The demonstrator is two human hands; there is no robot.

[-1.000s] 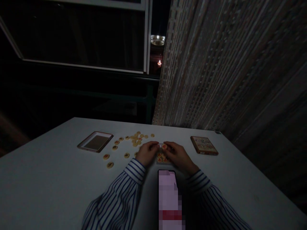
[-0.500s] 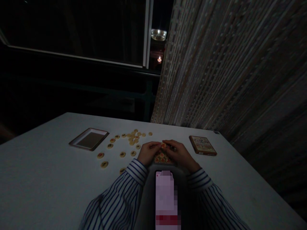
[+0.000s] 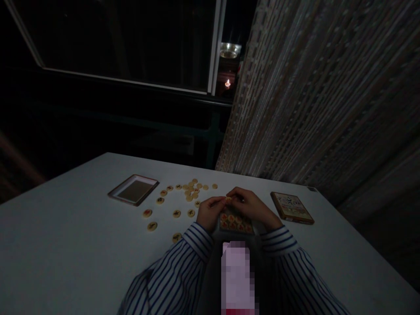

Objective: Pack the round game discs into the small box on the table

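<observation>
Between my fingertips, a round wooden piece (image 3: pixel 229 199) is pinched above the table. My left hand (image 3: pixel 211 212) closes on its left side, thumb and fingers together. From the right, my right hand (image 3: pixel 251 204) reaches the same piece with bent fingers. Just below the hands, rows of round pieces with red characters (image 3: pixel 232 225) lie in a shallow box, partly covered by the right hand. Several loose pieces are scattered left of my hands, among them a cluster (image 3: pixel 189 192) and a dark-marked piece (image 3: pixel 176 237).
An open shallow tray (image 3: pixel 154 188) lies at the left on the white table (image 3: pixel 98 245). A flat box with a printed cover (image 3: pixel 292 207) is at the right. A lit phone (image 3: pixel 236 275) is in front of me. Behind stand a window and a string curtain (image 3: pixel 278 96).
The view has shifted, so the table things appear further right. My right hand has shifted up off the boxed pieces, and more of the red-marked rows shows.
</observation>
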